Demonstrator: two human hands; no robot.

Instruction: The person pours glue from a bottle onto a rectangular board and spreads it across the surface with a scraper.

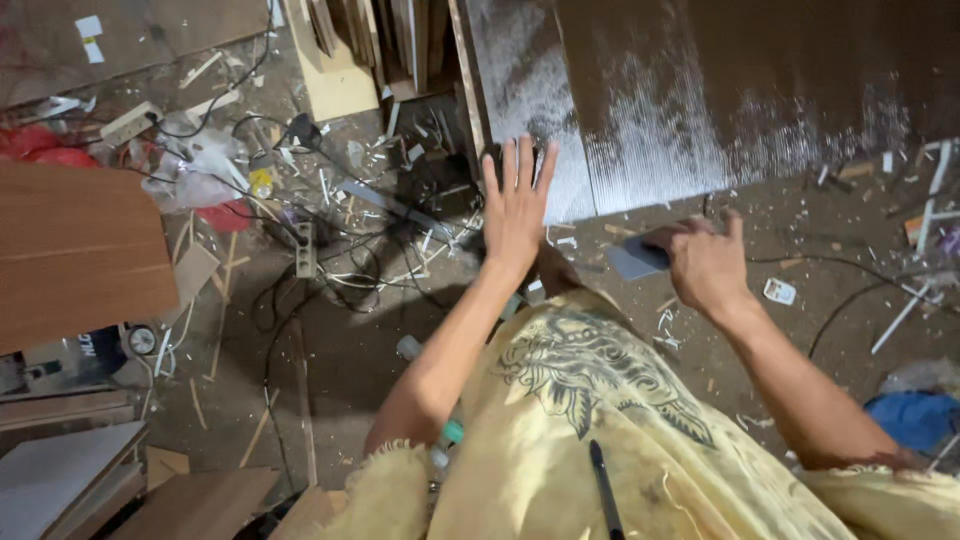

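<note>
Left hand (515,205) lies flat, fingers spread, on the dark panel's (700,90) near-left corner; right hand (705,262), just beside the near edge, clamps a grey scraper (635,260).

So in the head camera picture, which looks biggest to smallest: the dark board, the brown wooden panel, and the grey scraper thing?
1. Dark board, largest.
2. Brown wooden panel, though it may sit nearer the camera.
3. Grey scraper in the right hand, smallest.
The left hand lies flat at the board's edge.
</note>
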